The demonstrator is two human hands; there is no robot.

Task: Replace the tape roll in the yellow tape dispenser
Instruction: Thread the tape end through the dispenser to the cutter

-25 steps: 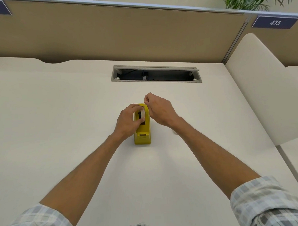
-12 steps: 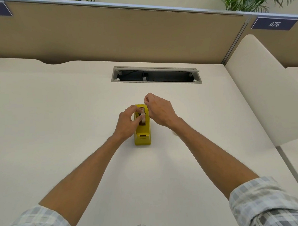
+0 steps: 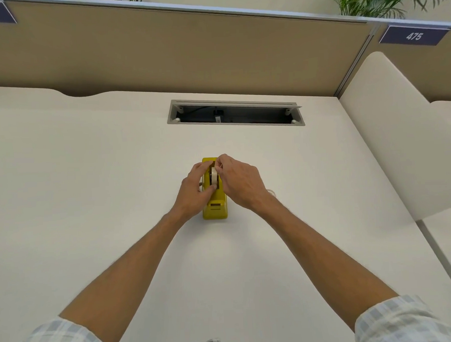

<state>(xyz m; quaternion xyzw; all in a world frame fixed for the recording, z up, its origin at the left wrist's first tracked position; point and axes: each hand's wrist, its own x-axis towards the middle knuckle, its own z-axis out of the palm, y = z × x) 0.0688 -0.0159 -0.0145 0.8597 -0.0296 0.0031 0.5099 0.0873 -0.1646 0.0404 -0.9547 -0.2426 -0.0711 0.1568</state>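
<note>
One yellow tape dispenser (image 3: pixel 214 205) stands mid-counter (image 3: pixel 90 176) with one pale tape roll (image 3: pixel 214 175) seated upright in its cradle, and two hands meet over it: the left hand (image 3: pixel 194 191) curls round the dispenser's left side with its thumb on the roll, while the right hand (image 3: pixel 239 182) pinches the roll's far top edge. One navy sign (image 3: pixel 413 36) on the partition reads "475". Against half a second ago, the right hand has closed in onto the roll.
</note>
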